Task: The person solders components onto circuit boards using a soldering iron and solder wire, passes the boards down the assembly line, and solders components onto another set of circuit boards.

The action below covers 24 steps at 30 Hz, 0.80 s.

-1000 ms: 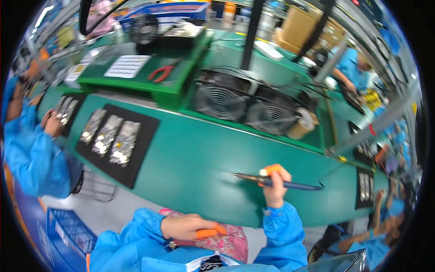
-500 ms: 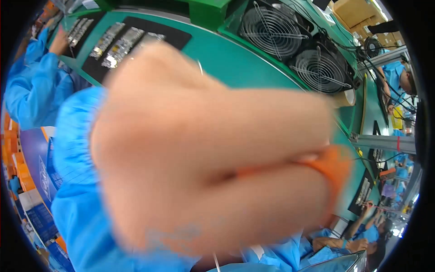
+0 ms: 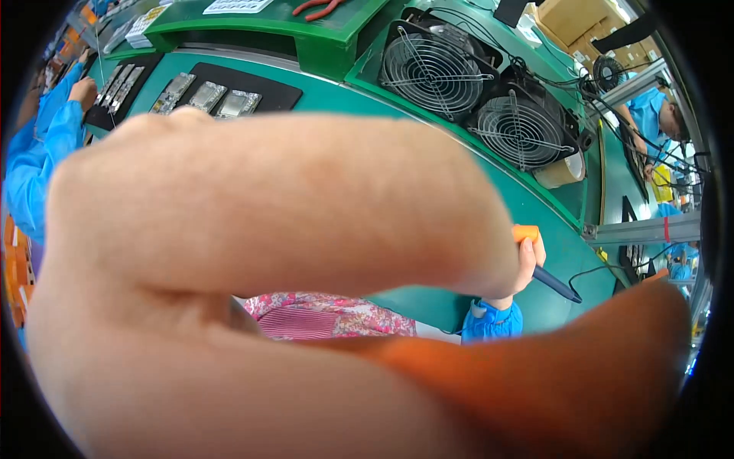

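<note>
My left hand is raised very close in front, large and blurred, and covers much of the middle and lower picture. Its fingers are apart with a gap between them. One finger wears an orange finger cot. I see nothing held in it. Beyond it, my right hand, with a blue cuff, closes round a dark pen-shaped tool with a cable at its end. An orange cot shows at its top. The rest of that hand is hidden by the left one.
Metal-cased circuit boards lie on a black mat on the green bench. Two caged fans stand at the far right beside a tape roll. Red-handled pliers lie on a green shelf. A co-worker's blue sleeve is at left.
My left hand has come nearer and spread across the lower picture, its fingers now wider apart. My right hand with the dark tool has come into sight. The view has shifted slightly.
</note>
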Tool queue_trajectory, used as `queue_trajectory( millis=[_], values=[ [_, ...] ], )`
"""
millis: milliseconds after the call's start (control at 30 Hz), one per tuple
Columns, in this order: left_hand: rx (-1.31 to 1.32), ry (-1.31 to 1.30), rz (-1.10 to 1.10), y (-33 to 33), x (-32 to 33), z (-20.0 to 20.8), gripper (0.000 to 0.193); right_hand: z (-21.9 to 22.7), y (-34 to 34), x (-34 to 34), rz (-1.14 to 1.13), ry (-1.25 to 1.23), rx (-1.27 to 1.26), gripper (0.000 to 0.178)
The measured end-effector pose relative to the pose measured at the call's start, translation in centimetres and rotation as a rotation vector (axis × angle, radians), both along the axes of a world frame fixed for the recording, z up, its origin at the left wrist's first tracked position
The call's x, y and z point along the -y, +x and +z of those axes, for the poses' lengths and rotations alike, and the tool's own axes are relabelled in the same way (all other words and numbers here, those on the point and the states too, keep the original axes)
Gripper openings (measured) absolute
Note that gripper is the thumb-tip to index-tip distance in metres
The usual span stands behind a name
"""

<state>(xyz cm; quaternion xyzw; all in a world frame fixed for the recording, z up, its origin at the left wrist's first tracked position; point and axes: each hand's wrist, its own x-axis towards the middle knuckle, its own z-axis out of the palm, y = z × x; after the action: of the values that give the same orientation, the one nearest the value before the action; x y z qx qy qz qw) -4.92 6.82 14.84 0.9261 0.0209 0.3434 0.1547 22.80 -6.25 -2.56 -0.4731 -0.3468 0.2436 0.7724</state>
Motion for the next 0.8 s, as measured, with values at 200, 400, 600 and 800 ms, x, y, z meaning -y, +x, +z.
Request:
queue_trajectory(
  millis=[200,400,600,800],
  values=[
    [-0.078,-0.022,0.125,-1.7,0.4,0.0,0.011,0.8,-0.4,-1.2,-0.015,0.048,0.105,0.030],
    [-0.144,-0.066,0.253,-3.5,1.3,-0.8,0.011,0.3,0.7,-1.1,0.010,0.027,0.129,0.031],
    [-0.209,-0.544,0.912,-9.5,0.6,-2.2,0.018,-0.2,1.0,-0.6,-0.045,-0.006,0.149,0.029],
    [-0.111,-0.350,1.477,-25.2,-8.7,-15.2,0.025,-0.1,0.7,-0.9,-0.018,-0.047,0.094,0.025]
  ],
)
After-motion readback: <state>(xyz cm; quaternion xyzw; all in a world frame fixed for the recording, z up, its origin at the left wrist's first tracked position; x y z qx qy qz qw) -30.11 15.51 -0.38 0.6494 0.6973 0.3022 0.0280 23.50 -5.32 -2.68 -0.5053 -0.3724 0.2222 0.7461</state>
